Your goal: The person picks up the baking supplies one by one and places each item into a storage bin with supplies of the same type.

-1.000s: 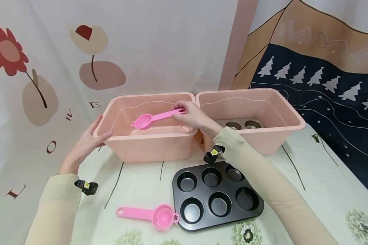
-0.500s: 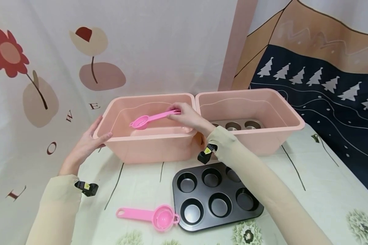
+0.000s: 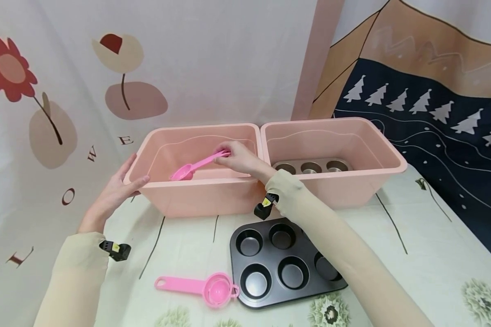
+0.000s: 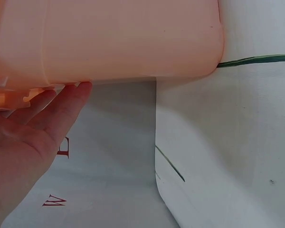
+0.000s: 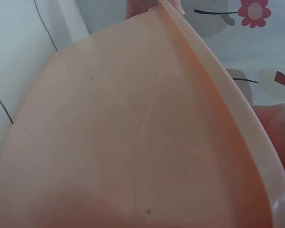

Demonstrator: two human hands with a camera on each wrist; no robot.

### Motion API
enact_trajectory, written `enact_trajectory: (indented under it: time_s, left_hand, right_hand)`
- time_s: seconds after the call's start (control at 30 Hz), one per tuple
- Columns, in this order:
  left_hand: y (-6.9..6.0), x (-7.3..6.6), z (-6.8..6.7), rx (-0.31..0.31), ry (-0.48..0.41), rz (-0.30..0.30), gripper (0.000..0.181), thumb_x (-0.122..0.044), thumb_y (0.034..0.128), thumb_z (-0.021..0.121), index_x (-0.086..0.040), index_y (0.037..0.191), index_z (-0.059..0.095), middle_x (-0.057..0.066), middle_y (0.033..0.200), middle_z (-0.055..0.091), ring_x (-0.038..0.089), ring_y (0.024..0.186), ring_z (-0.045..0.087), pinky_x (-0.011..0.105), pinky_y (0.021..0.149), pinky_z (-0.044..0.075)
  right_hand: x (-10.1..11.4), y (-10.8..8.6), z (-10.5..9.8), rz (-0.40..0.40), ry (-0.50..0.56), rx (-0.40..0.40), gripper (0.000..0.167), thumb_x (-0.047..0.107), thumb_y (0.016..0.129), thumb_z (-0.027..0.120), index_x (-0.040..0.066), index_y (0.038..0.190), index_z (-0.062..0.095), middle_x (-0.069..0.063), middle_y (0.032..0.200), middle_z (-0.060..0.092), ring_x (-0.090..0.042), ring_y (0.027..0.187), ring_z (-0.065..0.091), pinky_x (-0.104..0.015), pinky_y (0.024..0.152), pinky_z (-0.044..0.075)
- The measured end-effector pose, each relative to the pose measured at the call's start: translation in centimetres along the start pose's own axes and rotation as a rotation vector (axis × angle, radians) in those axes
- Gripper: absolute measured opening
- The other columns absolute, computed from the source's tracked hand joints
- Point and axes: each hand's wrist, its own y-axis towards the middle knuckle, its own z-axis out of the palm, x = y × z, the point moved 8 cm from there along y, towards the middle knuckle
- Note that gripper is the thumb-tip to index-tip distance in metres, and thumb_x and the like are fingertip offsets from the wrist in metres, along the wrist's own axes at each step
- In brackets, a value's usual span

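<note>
My right hand (image 3: 239, 157) pinches the handle end of a pink egg separator (image 3: 184, 171) inside the left pink bin (image 3: 196, 196). The separator's cup slopes down to the left, partly behind the bin's front rim. At the bin's left corner, my left hand (image 3: 116, 190) rests with the thumb over the rim. The left wrist view shows its straight fingers (image 4: 69, 107) touching the bin's outer wall under the rim. In the right wrist view the bin's wall hides most of my right hand (image 5: 280, 137).
A second pink bin (image 3: 339, 188) adjoins on the right, with a muffin pan (image 3: 298, 162) inside. In front lie a dark muffin tin (image 3: 266, 254), partly under my right forearm, and another pink egg separator (image 3: 217, 290) touching the tin's left edge.
My right hand has moved left and slightly down with the egg separator, whose cup has dropped lower in the left bin. The left hand stays at the same corner.
</note>
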Motion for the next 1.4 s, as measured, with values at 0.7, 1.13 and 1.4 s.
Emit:
enact_trajectory:
  time_s: [0.7,1.13,1.4]
  left_hand:
    - [0.0,0.1,0.1,0.000,-0.012,0.015,0.081,-0.032,0.0982,0.055,-0.031,0.156,-0.002,0.025,0.149,0.026,0.003,0.103,0.046,0.016,0.075,0.046]
    - [0.0,0.1,0.1,0.002,-0.007,0.018,0.082,-0.032,0.0982,0.055,-0.030,0.156,-0.003,0.024,0.149,0.026,0.002,0.104,0.046,0.015,0.075,0.046]
    - [-0.2,0.1,0.1,0.004,-0.018,0.019,0.081,-0.031,0.0985,0.055,-0.033,0.155,-0.002,0.025,0.148,0.026,0.001,0.103,0.047,0.014,0.076,0.045]
  right_hand:
    - [-0.8,-0.1,0.9,0.080,-0.065,0.078,0.022,0.011,0.091,0.067,0.000,0.110,0.066,-0.008,0.089,0.062,-0.016,0.078,0.052,-0.021,0.067,0.042]
    - [-0.5,-0.4,1.3,0.044,-0.147,0.128,0.021,0.013,0.090,0.070,0.002,0.107,0.067,-0.006,0.088,0.060,-0.015,0.078,0.051,-0.020,0.066,0.039]
    - [-0.5,-0.7,1.4,0.043,-0.144,0.141,0.016,0.012,0.091,0.068,0.004,0.105,0.066,-0.005,0.090,0.061,-0.017,0.081,0.053,-0.022,0.068,0.042]
